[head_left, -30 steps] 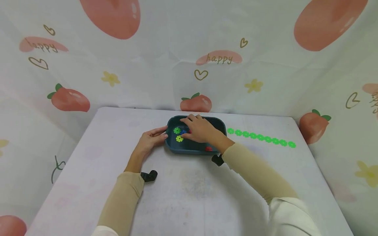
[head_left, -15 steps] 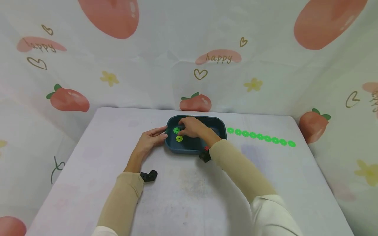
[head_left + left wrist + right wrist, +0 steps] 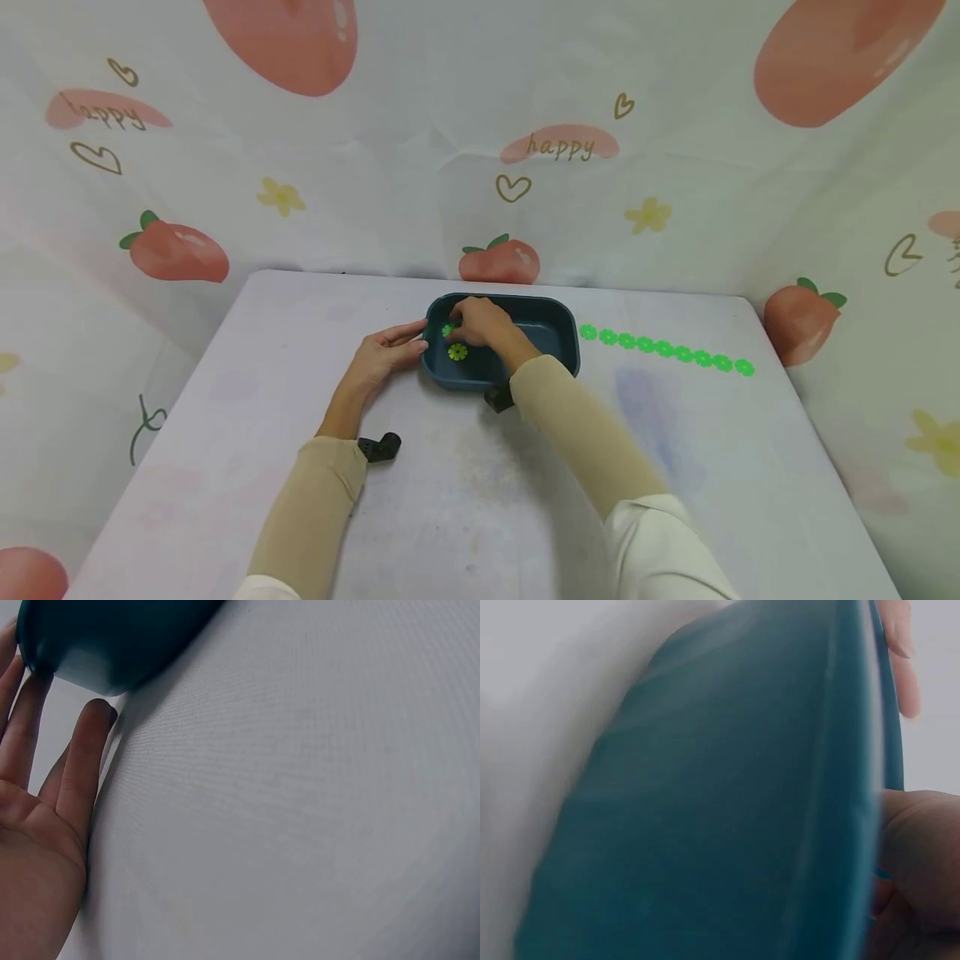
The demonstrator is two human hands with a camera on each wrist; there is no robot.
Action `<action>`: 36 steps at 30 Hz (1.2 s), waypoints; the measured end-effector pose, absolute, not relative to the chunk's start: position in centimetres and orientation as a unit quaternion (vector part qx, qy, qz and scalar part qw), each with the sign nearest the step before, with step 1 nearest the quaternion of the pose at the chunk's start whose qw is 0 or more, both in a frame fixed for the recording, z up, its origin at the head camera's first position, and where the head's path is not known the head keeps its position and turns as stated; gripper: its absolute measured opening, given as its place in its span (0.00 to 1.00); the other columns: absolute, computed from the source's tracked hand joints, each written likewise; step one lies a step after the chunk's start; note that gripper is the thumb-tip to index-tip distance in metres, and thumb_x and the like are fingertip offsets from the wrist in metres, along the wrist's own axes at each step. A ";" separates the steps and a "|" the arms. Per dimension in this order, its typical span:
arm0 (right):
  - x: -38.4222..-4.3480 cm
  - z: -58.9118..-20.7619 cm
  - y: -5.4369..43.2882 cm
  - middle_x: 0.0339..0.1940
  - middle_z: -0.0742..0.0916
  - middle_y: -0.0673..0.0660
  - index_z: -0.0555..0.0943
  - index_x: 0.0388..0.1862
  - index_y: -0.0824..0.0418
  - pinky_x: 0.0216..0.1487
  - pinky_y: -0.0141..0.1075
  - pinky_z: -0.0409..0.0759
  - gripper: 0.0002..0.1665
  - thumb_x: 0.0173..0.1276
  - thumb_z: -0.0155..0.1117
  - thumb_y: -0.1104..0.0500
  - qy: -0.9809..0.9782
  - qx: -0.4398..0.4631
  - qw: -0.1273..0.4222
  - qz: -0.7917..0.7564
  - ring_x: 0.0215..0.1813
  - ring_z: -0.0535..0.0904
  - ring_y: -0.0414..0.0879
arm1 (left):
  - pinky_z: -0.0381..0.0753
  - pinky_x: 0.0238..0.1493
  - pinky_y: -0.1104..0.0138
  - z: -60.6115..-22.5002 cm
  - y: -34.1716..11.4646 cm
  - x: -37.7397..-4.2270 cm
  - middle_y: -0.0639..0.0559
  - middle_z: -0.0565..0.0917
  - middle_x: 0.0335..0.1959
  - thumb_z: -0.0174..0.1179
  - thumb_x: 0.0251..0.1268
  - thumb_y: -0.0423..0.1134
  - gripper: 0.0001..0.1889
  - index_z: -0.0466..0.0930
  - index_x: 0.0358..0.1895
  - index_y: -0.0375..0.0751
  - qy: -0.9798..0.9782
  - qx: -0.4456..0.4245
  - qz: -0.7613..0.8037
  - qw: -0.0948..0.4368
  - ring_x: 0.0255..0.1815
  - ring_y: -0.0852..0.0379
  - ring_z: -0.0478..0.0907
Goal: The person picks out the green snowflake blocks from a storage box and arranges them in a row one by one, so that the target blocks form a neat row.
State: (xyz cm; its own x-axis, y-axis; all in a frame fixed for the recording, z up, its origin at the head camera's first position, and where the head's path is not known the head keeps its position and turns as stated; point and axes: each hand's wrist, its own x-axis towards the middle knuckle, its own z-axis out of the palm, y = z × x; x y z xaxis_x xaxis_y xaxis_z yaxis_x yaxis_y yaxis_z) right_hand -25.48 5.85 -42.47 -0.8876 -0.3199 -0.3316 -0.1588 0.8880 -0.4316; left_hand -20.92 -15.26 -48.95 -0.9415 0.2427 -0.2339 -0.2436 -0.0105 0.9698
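A dark teal tray (image 3: 558, 342) stands toward the back of the table. Inside, at its left end, lie a yellow flower-shaped plastic piece (image 3: 457, 352) and a green one (image 3: 447, 330). My right hand (image 3: 483, 323) reaches down into the tray, thumb and fingers bent around the green piece and partly covering it; I cannot tell whether they pinch it. In the right wrist view the tray wall (image 3: 705, 787) hides the fingertips. My left hand (image 3: 378, 358) rests against the tray's left end with fairly straight fingers, their tips (image 3: 34, 686) at the tray's side in the left wrist view.
A row of several green flower-shaped pieces (image 3: 664, 347) runs from beside the tray toward the table's right edge. A patterned cloth (image 3: 375, 167) hangs behind the white table (image 3: 442, 500). Black wrist cameras (image 3: 381, 447) stick out from both wrists.
The right hand has moved left and down inside the tray toward the green piece. Its arm now covers where red and blue pieces showed earlier. The left hand has kept its place.
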 end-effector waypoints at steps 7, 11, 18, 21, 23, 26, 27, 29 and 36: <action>-25.8 -43.3 5.8 0.62 0.86 0.56 0.82 0.63 0.58 0.69 0.47 0.77 0.26 0.69 0.71 0.50 0.948 -0.118 0.198 -0.221 0.62 0.81 0.52 | 0.83 0.52 0.75 -49.1 -15.3 -21.0 0.43 0.76 0.72 0.70 0.66 0.38 0.30 0.75 0.71 0.39 0.682 0.001 0.711 0.170 0.54 0.71 0.84; -25.7 -43.4 5.6 0.58 0.87 0.57 0.84 0.59 0.58 0.66 0.47 0.79 0.22 0.68 0.72 0.52 0.947 -0.114 0.199 -0.223 0.57 0.81 0.52 | 0.83 0.53 0.75 -49.1 -15.3 -21.0 0.44 0.76 0.72 0.70 0.66 0.39 0.30 0.75 0.71 0.40 0.686 -0.002 0.707 0.173 0.54 0.71 0.84; -25.8 -43.6 5.4 0.52 0.87 0.56 0.84 0.50 0.58 0.61 0.47 0.81 0.16 0.65 0.75 0.57 0.944 -0.114 0.208 -0.231 0.51 0.80 0.52 | 0.83 0.52 0.76 -48.8 -15.4 -20.9 0.43 0.76 0.72 0.71 0.65 0.39 0.30 0.75 0.71 0.40 0.688 -0.006 0.705 0.171 0.53 0.72 0.84; -25.7 -43.8 5.4 0.48 0.88 0.56 0.84 0.47 0.59 0.58 0.45 0.81 0.15 0.64 0.76 0.56 0.941 -0.120 0.212 -0.235 0.48 0.80 0.51 | 0.83 0.52 0.76 -48.9 -15.4 -21.0 0.43 0.76 0.72 0.71 0.65 0.39 0.30 0.75 0.70 0.40 0.688 -0.006 0.706 0.170 0.53 0.72 0.84; -25.7 -43.8 5.3 0.46 0.88 0.56 0.84 0.46 0.59 0.56 0.43 0.81 0.15 0.63 0.76 0.56 0.940 -0.126 0.215 -0.234 0.47 0.80 0.50 | 0.83 0.52 0.76 -49.0 -15.3 -21.0 0.43 0.76 0.71 0.71 0.65 0.39 0.30 0.75 0.70 0.39 0.686 -0.006 0.707 0.170 0.53 0.71 0.84; -25.6 -43.8 5.2 0.44 0.88 0.56 0.83 0.44 0.60 0.53 0.42 0.81 0.15 0.63 0.76 0.56 0.939 -0.134 0.218 -0.228 0.44 0.79 0.49 | 0.84 0.52 0.75 -49.0 -15.3 -21.0 0.43 0.76 0.71 0.71 0.65 0.39 0.30 0.75 0.70 0.39 0.685 -0.007 0.708 0.172 0.52 0.71 0.85; -25.6 -43.8 5.2 0.43 0.87 0.55 0.83 0.44 0.60 0.52 0.41 0.81 0.15 0.63 0.76 0.56 0.940 -0.137 0.218 -0.225 0.44 0.79 0.49 | 0.84 0.52 0.75 -48.9 -15.3 -21.0 0.43 0.76 0.71 0.71 0.65 0.39 0.30 0.75 0.70 0.39 0.685 -0.007 0.708 0.173 0.51 0.70 0.85; -25.5 -43.7 5.2 0.41 0.87 0.55 0.83 0.43 0.60 0.50 0.40 0.80 0.14 0.63 0.76 0.56 0.939 -0.142 0.217 -0.225 0.42 0.78 0.48 | 0.84 0.51 0.75 -48.9 -15.3 -21.0 0.42 0.76 0.71 0.71 0.65 0.39 0.30 0.75 0.71 0.39 0.686 -0.008 0.706 0.173 0.50 0.70 0.86; -25.5 -43.6 5.6 0.33 0.83 0.51 0.81 0.34 0.57 0.39 0.34 0.74 0.12 0.65 0.75 0.53 0.930 -0.149 0.220 -0.252 0.38 0.77 0.46 | 0.84 0.51 0.74 -48.7 -15.2 -20.9 0.43 0.78 0.70 0.71 0.65 0.39 0.30 0.76 0.70 0.41 0.686 -0.011 0.706 0.174 0.49 0.69 0.86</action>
